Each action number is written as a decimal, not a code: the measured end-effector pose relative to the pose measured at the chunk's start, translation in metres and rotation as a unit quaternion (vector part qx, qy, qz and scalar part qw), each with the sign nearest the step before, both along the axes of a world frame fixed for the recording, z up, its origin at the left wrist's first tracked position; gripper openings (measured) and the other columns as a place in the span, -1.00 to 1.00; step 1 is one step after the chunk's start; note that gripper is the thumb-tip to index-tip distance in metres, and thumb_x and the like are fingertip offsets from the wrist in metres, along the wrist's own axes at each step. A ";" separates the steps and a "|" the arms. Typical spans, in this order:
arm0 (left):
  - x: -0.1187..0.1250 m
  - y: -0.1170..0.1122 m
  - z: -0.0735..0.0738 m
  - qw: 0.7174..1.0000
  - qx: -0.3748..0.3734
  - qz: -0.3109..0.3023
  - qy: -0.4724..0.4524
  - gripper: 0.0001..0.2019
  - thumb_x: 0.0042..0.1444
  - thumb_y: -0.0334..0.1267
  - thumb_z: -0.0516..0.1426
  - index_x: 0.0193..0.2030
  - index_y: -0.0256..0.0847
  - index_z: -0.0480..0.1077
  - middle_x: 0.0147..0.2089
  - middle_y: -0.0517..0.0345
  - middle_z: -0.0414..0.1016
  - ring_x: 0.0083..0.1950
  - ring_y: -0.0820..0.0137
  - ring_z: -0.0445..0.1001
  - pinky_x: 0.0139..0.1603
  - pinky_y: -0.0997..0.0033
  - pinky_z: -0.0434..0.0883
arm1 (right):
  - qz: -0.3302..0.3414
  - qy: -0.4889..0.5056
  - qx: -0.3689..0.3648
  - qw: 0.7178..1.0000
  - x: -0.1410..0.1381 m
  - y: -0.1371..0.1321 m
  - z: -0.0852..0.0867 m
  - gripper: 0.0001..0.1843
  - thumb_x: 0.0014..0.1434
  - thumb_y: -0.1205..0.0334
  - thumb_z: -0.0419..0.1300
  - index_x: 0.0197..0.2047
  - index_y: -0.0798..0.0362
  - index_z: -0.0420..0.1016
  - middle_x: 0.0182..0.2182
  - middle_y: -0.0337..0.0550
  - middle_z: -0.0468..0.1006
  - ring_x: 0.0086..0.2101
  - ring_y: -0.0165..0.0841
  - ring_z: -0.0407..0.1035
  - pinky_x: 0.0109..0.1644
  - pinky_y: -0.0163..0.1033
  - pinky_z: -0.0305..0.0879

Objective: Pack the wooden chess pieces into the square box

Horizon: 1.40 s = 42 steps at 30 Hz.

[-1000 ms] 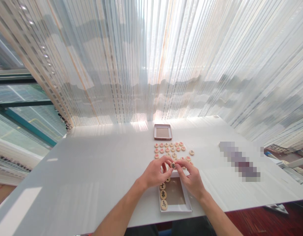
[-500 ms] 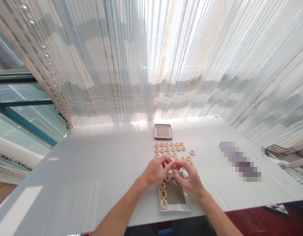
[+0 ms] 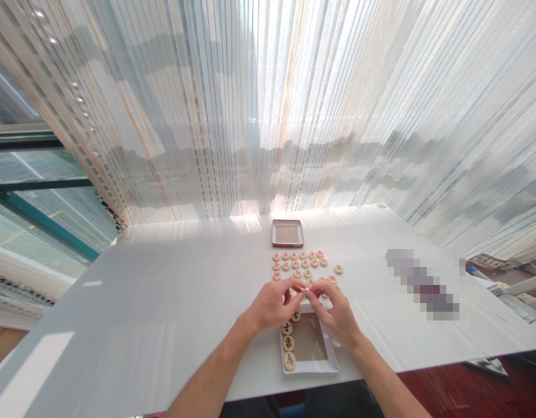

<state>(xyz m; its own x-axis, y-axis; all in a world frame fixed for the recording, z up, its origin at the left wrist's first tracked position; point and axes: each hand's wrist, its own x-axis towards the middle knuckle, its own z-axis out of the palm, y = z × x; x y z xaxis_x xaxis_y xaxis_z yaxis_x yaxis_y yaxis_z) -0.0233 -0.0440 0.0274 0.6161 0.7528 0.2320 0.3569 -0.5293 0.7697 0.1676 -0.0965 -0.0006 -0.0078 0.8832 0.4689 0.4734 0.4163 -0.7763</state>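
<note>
Between the fingertips of my left hand (image 3: 274,303) and my right hand (image 3: 334,307) is a small round xiangqi piece (image 3: 306,289), pinched by both. My hands meet over the far end of an open white box (image 3: 331,348). Along the box's left side lies a column of wooden xiangqi pieces with black characters, among them a horse piece (image 3: 289,361) at the near corner and an elephant piece (image 3: 288,343) above it. Beyond my hands, several more pieces with red or black characters lie in loose rows, the general piece (image 3: 277,276) at their left. My fingers hide some of them.
A brown-rimmed box lid (image 3: 287,244) lies past the rows of pieces. One black-lettered piece (image 3: 338,269) sits apart to the right. A blurred-out object (image 3: 422,284) is on the white table (image 3: 184,290) at right. Striped sheer curtains (image 3: 233,116) hang behind the table.
The held piece has tilted so that it shows more edge-on between my fingertips. My hands stay almost in place, and the pieces in the box have not moved.
</note>
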 end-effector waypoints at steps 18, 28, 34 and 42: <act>-0.015 0.002 0.007 0.981 0.098 -0.057 0.160 -0.71 -0.04 -0.12 0.36 -0.15 -0.05 0.51 -0.21 0.26 0.59 -0.25 0.35 0.54 -0.26 0.46 0.36 | -0.072 -0.023 -0.041 0.996 0.001 -0.023 0.003 -0.83 0.31 0.12 0.19 -0.31 -0.02 0.39 -0.41 -0.23 0.49 -0.36 -0.28 0.40 -0.21 -0.19 0.37; -0.015 0.000 0.005 0.979 0.109 -0.057 0.162 -0.79 0.01 -0.15 0.31 -0.19 -0.07 0.51 -0.21 0.26 0.58 -0.26 0.36 0.54 -0.27 0.46 0.35 | -0.036 -0.122 0.006 0.992 -0.008 -0.031 0.000 -0.86 0.28 0.25 0.21 -0.35 -0.06 0.40 -0.44 -0.22 0.50 -0.33 -0.23 0.38 -0.18 -0.12 0.38; -0.015 0.000 0.004 0.979 0.115 -0.057 0.161 -0.81 0.01 -0.18 0.30 -0.21 -0.05 0.51 -0.21 0.27 0.57 -0.27 0.37 0.53 -0.28 0.46 0.34 | -0.030 -0.177 0.019 0.984 -0.009 -0.031 0.001 -0.83 0.28 0.29 0.22 -0.37 -0.06 0.39 -0.46 -0.22 0.49 -0.32 -0.21 0.36 -0.15 -0.09 0.35; -0.014 0.000 0.003 0.978 0.119 -0.059 0.162 -0.82 0.01 -0.18 0.30 -0.22 -0.06 0.50 -0.21 0.28 0.57 -0.27 0.37 0.52 -0.28 0.46 0.33 | -0.063 -0.248 0.019 0.967 -0.012 -0.034 -0.001 -0.78 0.33 0.24 0.19 -0.39 -0.03 0.38 -0.43 -0.19 0.49 -0.30 -0.21 0.36 -0.12 -0.07 0.29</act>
